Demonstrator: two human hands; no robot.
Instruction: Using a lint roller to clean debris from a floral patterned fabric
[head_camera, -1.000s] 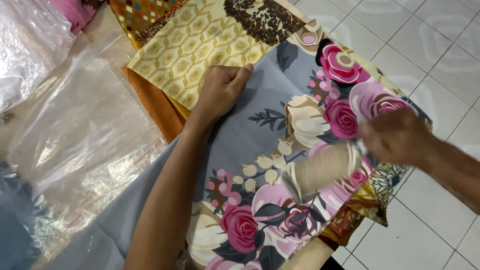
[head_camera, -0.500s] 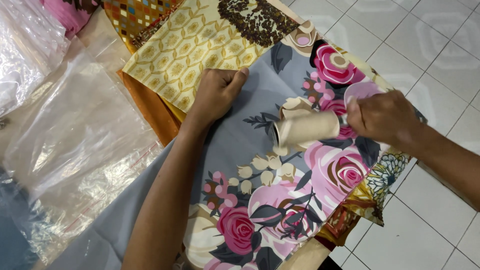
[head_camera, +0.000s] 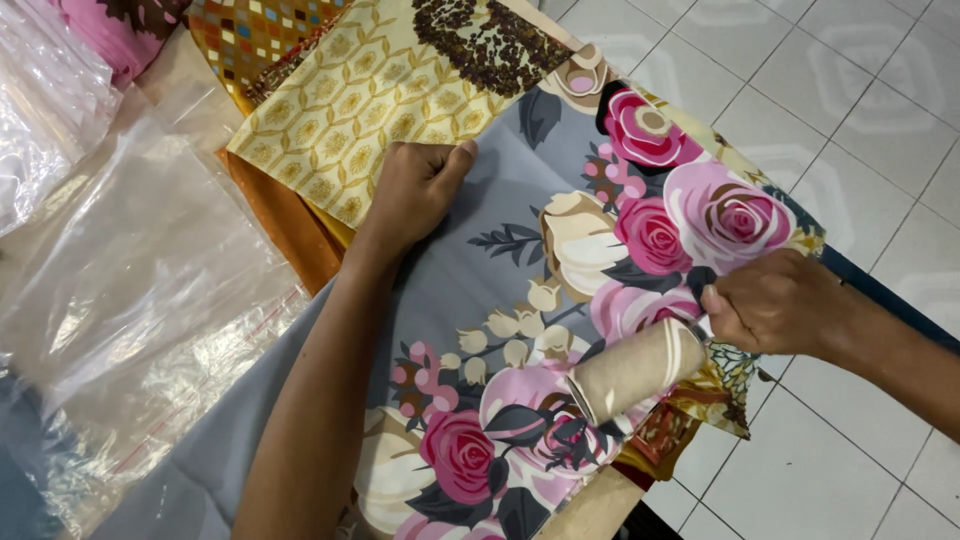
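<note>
A grey cloth with pink and cream roses (head_camera: 500, 270) lies spread over a stack of folded fabrics. My left hand (head_camera: 415, 190) is a closed fist pressing down on the cloth's far edge. My right hand (head_camera: 775, 305) grips the handle of a beige lint roller (head_camera: 635, 368), whose cylinder lies across the rose print near the cloth's right edge.
A yellow patterned fabric (head_camera: 340, 110) and an orange one (head_camera: 285, 215) lie under the grey cloth. Clear plastic bags (head_camera: 150, 290) are piled at the left. White floor tiles (head_camera: 860, 90) show at the right, below the table edge.
My right hand has drawn the lint roller from the middle of the cloth down toward its near right edge. The left fist has stayed pressed on the cloth.
</note>
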